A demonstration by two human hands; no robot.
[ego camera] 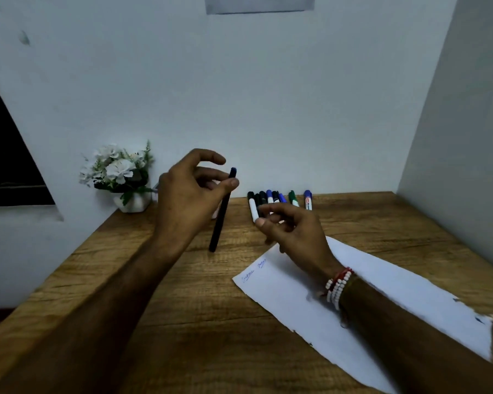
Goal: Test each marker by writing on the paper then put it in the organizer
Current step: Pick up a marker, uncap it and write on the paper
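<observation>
A flower pot [133, 201] is sitting at the desk's [182, 308] far left. The left hand [191, 191] is pinching a dark pen [222, 214] near-upright. The right hand [293, 228], fingers loosely curled and empty, is hovering before the row of markers [279, 201], above the paper [382, 302].

Marker row [276, 201] blocks back edge; table [182, 308] front-left free
</observation>
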